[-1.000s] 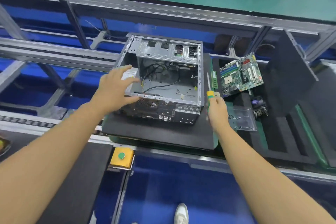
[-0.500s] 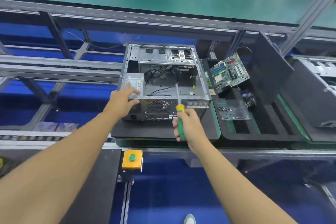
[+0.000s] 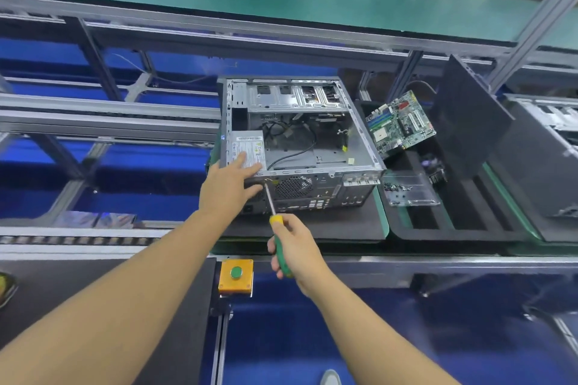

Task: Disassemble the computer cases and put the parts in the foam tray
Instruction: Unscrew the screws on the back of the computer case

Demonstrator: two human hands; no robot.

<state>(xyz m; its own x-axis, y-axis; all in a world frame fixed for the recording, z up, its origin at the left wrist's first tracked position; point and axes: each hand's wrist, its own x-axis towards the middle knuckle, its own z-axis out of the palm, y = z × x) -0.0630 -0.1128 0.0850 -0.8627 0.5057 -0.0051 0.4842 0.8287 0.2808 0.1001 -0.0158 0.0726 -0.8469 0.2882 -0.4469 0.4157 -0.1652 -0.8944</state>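
1. The computer case (image 3: 300,147) lies on a black foam mat (image 3: 337,225) on the line's surface, open side up, its rear panel towards the person; loose black cables lie inside
2. The foam tray (image 3: 438,236) sits just beside the case on the right, with a dark flat panel (image 3: 469,122) standing tilted in it
3. A green motherboard (image 3: 400,125) leans tilted at the tray's far end
4. A grey power supply (image 3: 250,147) sits in the case's near left corner
5. The left hand (image 3: 228,191) rests on the power supply, its fingers (image 3: 240,159) straight and apart, thumb against the rear panel
6. The right hand (image 3: 300,247) has its fingers (image 3: 272,249) clamped round the green handle of a screwdriver (image 3: 276,220), whose tip meets the rear panel's upper left corner, just beside the left thumb
7. A clear plastic box (image 3: 409,194) holding small screws sits in the tray, near the case
8. A yellow button box (image 3: 235,277) sits at the near edge, below the hands
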